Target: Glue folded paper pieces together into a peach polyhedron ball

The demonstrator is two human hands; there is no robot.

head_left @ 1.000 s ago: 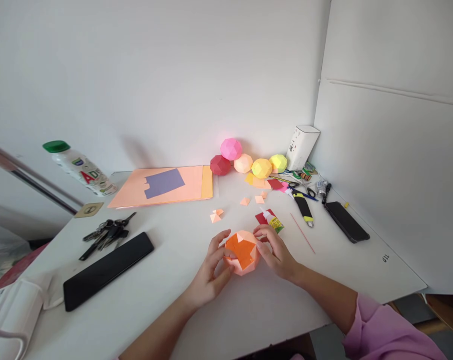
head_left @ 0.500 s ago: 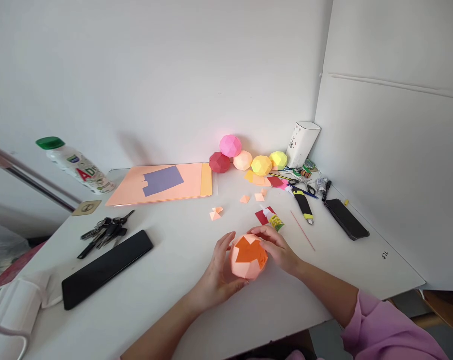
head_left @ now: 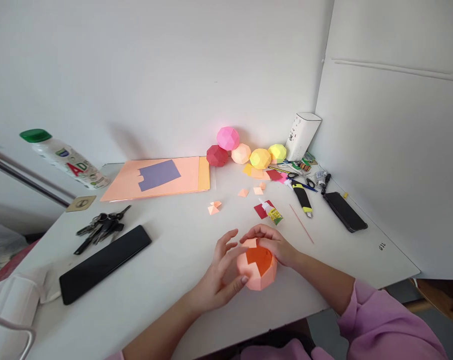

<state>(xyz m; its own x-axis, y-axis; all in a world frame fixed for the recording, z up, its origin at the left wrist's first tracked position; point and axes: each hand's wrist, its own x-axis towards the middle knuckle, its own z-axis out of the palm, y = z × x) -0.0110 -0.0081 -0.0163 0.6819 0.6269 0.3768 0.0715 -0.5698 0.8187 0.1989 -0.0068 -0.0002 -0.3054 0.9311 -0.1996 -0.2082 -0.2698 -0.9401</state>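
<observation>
Left hand (head_left: 217,279) spread, half-open; right hand (head_left: 279,246) holding ball (head_left: 262,280)

This looks like a personal craft corner, though whether it is in a home or an office cannot be told: a white desk (head_left: 166,250) stands against a plain white wall (head_left: 154,75). Coloured paper sheets (head_left: 117,182), a small glue bottle (head_left: 274,213), a utility knife (head_left: 302,197) and a row of faceted paper balls (head_left: 260,158) mark it as a papercraft spot. A drink bottle (head_left: 66,160), keys (head_left: 104,225) and a smartphone (head_left: 345,212) give it an everyday, lived-in look.
</observation>
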